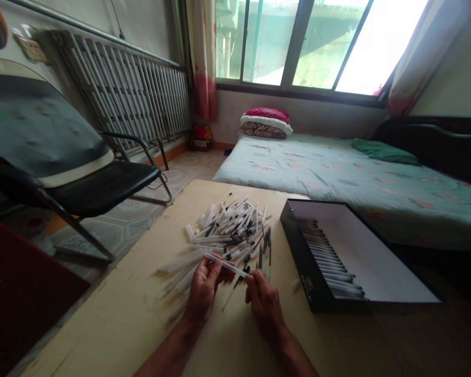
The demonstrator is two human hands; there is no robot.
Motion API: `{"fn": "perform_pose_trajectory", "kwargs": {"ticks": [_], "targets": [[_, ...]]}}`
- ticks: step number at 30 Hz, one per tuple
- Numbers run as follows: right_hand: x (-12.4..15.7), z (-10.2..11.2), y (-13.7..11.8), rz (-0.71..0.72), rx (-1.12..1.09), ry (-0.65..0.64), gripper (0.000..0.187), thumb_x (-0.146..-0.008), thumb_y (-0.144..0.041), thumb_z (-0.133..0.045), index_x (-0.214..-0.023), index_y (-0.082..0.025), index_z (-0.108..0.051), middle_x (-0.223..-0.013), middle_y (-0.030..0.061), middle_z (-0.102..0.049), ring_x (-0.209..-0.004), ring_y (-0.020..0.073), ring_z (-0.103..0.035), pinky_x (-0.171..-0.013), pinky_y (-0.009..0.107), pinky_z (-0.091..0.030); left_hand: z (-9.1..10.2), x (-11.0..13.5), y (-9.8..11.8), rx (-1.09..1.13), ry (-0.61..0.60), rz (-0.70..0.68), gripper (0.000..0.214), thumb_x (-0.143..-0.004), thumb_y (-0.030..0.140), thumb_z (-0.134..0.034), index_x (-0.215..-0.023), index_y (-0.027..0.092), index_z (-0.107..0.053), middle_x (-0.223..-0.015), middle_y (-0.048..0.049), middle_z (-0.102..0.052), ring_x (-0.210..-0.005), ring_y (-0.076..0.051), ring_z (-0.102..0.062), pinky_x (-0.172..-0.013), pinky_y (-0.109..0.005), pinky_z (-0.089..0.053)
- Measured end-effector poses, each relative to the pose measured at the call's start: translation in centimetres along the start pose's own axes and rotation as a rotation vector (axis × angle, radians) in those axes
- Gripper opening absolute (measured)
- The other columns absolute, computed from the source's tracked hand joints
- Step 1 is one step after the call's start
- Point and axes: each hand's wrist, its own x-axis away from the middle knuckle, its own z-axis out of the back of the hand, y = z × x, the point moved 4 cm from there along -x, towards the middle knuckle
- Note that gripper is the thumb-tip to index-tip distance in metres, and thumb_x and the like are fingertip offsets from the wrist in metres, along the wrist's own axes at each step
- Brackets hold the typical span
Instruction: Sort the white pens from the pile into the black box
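A translucent white pen barrel (pixel 230 266) is stretched between my two hands above the table. My left hand (pixel 206 283) pinches it near its left end, thumb on top. The fingers of my right hand (pixel 264 294) are closed around its right end; any small part inside them is hidden. Just beyond lies a heap of pen parts (pixel 235 225), with white barrels, black caps and thin dark refills mixed together. More clear barrels (pixel 180 267) lie beside my left hand. Several dark refills (pixel 265 248) are at the heap's right side.
On the right of the table (pixel 141 293) stands an open black box (pixel 298 251) with a white inside, holding a row of assembled pens (pixel 329 262) along its left side. A bed (pixel 298 157) lies beyond the table, and a folding chair (pixel 102 183) stands at left.
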Motion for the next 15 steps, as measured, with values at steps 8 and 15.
{"fn": "perform_pose_trajectory", "kwargs": {"ticks": [8,15], "targets": [[0.20,-0.07,-0.30,-0.030,0.001,0.012,0.038,-0.096,-0.040,-0.027,-0.064,-0.023,-0.041,-0.043,-0.0046,-0.048,-0.038,0.0108,-0.047,-0.046,0.020,-0.033,-0.29,0.27,0.18,-0.016,-0.023,0.001,0.032,-0.072,0.035,-0.068,-0.089,0.017,-0.048,-0.077,-0.0048,-0.071,-0.066,-0.018,-0.068,-0.062,-0.028,-0.051],[0.31,0.04,-0.14,-0.024,-0.020,0.056,0.038,-0.097,-0.036,-0.028,-0.068,-0.021,-0.047,-0.049,-0.0038,-0.051,-0.043,0.0102,-0.050,-0.049,0.020,-0.036,-0.25,0.24,0.35,-0.024,-0.018,-0.011,0.031,-0.073,0.035,-0.067,-0.089,0.018,-0.047,-0.076,-0.0040,-0.071,-0.064,-0.018,-0.067,-0.064,-0.030,-0.051]]}}
